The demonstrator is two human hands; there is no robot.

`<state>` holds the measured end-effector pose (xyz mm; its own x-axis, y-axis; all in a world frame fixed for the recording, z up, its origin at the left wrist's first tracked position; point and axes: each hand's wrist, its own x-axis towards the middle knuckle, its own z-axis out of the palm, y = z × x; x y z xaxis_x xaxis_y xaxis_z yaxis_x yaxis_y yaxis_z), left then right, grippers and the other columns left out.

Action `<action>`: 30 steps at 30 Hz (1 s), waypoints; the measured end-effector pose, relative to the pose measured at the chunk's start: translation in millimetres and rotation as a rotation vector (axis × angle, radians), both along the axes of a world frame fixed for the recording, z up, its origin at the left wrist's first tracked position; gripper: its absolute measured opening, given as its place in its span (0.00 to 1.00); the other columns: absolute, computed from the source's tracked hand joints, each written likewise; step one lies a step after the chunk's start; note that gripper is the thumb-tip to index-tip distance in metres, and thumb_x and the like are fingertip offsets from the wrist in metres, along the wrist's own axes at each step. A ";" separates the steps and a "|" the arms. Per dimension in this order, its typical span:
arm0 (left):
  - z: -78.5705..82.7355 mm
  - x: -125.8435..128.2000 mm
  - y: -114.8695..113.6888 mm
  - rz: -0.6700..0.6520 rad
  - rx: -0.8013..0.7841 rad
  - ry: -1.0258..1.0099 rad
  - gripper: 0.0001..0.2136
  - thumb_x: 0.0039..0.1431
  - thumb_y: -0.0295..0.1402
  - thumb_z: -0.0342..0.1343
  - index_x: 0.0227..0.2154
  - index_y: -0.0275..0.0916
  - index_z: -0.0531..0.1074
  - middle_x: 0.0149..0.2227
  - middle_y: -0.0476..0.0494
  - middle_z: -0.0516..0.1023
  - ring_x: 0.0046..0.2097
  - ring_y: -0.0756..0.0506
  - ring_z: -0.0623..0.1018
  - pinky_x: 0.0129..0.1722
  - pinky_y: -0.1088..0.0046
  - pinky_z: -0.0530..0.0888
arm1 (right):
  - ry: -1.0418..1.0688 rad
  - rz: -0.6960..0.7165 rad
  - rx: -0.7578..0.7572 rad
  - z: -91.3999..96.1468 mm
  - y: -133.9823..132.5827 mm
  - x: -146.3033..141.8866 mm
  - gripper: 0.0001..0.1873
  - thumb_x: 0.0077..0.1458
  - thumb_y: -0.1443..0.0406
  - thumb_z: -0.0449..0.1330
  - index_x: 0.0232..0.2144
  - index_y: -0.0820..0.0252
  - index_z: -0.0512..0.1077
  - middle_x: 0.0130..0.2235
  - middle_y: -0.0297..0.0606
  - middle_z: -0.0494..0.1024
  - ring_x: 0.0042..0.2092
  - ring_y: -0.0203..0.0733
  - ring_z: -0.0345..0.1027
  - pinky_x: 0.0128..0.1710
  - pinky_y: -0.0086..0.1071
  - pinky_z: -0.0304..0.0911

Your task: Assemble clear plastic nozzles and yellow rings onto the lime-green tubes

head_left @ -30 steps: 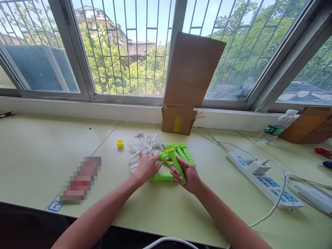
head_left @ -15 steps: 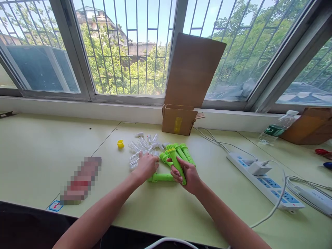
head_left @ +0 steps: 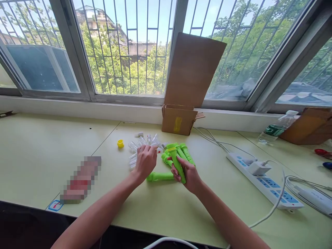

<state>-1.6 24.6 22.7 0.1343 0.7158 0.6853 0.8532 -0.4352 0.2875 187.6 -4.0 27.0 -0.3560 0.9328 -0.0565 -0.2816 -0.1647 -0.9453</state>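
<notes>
The left hand (head_left: 145, 160) has moved forward, away from the person, from the near edge of the vials (head_left: 136, 145) to the middle of the pile. Its fingers now curl over them. The lying tube (head_left: 160, 176), previously part-covered by that hand, is now fully exposed.

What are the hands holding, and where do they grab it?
The right hand grips a green flashlight by its lower handle. The left hand touches clear plastic pieces; a hold cannot be told.
</notes>
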 end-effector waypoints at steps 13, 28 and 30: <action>12.8 -10.6 -4.4 -0.171 0.149 -0.392 0.10 0.67 0.31 0.41 0.41 0.40 0.68 0.37 0.43 0.73 0.41 0.45 0.71 0.44 0.66 0.69 | -0.850 -0.303 0.800 -14.6 2.4 2.3 0.20 0.60 0.57 0.54 0.52 0.55 0.71 0.50 0.45 0.77 0.50 0.55 0.70 0.50 0.48 0.64; 9.0 -13.7 4.9 -0.361 -0.125 -0.403 0.12 0.66 0.35 0.43 0.38 0.39 0.72 0.39 0.43 0.77 0.41 0.46 0.75 0.42 0.69 0.72 | -1.045 -0.296 0.957 -16.3 2.7 11.2 0.20 0.60 0.58 0.53 0.54 0.51 0.69 0.43 0.45 0.78 0.40 0.52 0.72 0.38 0.43 0.65; 8.3 -13.9 5.6 -0.374 -0.157 -0.432 0.12 0.65 0.36 0.45 0.39 0.39 0.73 0.39 0.43 0.78 0.40 0.47 0.76 0.40 0.70 0.73 | -0.966 -0.316 0.959 -17.2 2.3 10.5 0.20 0.59 0.58 0.54 0.52 0.53 0.69 0.42 0.46 0.77 0.41 0.53 0.71 0.40 0.45 0.65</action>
